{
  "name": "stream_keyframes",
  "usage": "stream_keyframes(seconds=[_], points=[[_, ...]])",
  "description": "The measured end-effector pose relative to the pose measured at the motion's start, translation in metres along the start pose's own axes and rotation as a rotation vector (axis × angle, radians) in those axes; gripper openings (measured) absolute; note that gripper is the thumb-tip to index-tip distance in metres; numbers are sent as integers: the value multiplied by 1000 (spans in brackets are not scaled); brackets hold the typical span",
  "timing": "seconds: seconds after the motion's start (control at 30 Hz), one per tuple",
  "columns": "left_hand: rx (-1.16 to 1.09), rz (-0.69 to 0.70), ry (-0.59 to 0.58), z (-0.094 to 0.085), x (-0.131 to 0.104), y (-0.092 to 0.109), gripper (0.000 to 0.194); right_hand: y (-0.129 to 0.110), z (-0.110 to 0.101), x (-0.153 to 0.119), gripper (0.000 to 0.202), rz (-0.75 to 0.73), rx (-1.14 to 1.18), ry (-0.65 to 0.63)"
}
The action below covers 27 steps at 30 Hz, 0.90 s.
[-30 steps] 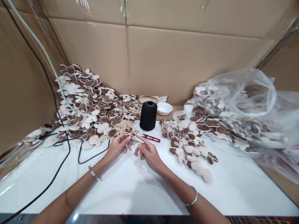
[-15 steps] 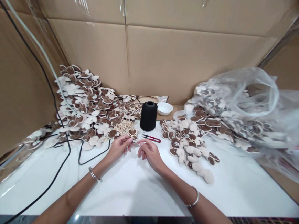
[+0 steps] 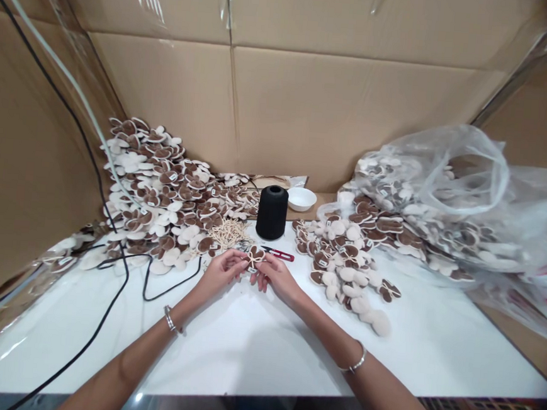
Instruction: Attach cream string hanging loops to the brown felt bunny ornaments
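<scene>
Between my two hands is a brown fabric flower (image 3: 255, 258) with a pale edge, a cream cord bow across its middle and a small white tag. My left hand (image 3: 223, 273) pinches its left side. On its right side, the thumb and fingers of my right hand (image 3: 277, 277) are closed on it. Red-handled thread snips (image 3: 279, 254) lie on the table just beyond my right hand. A heap of short cream cord pieces (image 3: 228, 232) sits beyond my left hand. Behind the snips stands a black thread cone (image 3: 271, 212).
A large pile of brown and cream fabric flowers (image 3: 161, 183) covers the back left. More flowers (image 3: 345, 261) lie at the right, beside a clear plastic bag (image 3: 469, 182). A white bowl (image 3: 302, 199) stands behind the cone. A black cable (image 3: 126, 275) crosses the left of the white table (image 3: 195, 363).
The flower has moved right and is now spread face up between both hands. My right hand, earlier apart at its side, now grips it too.
</scene>
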<state>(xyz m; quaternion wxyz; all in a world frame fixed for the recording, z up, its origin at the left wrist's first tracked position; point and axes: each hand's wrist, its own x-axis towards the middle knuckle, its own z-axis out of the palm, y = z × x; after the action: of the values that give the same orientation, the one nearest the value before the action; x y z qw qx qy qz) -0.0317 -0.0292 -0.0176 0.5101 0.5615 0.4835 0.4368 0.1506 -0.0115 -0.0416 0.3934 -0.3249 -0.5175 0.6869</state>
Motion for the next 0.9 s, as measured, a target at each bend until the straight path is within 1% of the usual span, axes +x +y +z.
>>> stream_keyframes(seconds=[0.1, 0.27, 0.37, 0.47, 0.53, 0.63, 0.7, 0.77, 0.83, 0.9], points=[[13, 5, -9, 0, 0, -2, 38, -1, -1, 0, 31, 5, 5, 1], [83, 24, -48, -3, 1, -7, 34, -1, -2, -2, 30, -20, -24, -35], [119, 46, -52, -3, 0, -5, 32, -1, -2, -2, 29, -16, -26, 1], [222, 152, 17, -2, -4, -2, 28, -4, -1, -1, 28, 9, 14, 75], [368, 251, 41, -1, -7, -2, 24, -7, -1, -1, 27, 25, 51, 106], [653, 424, 35, 3, -11, -4, 26, -11, 0, -3, 27, 15, 87, 113], [808, 552, 76, 6, -11, -7, 28, -13, 1, -4, 29, 6, 97, 106], [914, 648, 128, 8, -10, -8, 27, -11, 1, -4, 30, -6, 88, 93], [998, 689, 138, 9, -9, -8, 26, -7, 1, -3, 31, -21, 54, 89], [1056, 682, 116, 10, -8, -8, 26, -2, 1, -1, 31, -38, 11, 107]])
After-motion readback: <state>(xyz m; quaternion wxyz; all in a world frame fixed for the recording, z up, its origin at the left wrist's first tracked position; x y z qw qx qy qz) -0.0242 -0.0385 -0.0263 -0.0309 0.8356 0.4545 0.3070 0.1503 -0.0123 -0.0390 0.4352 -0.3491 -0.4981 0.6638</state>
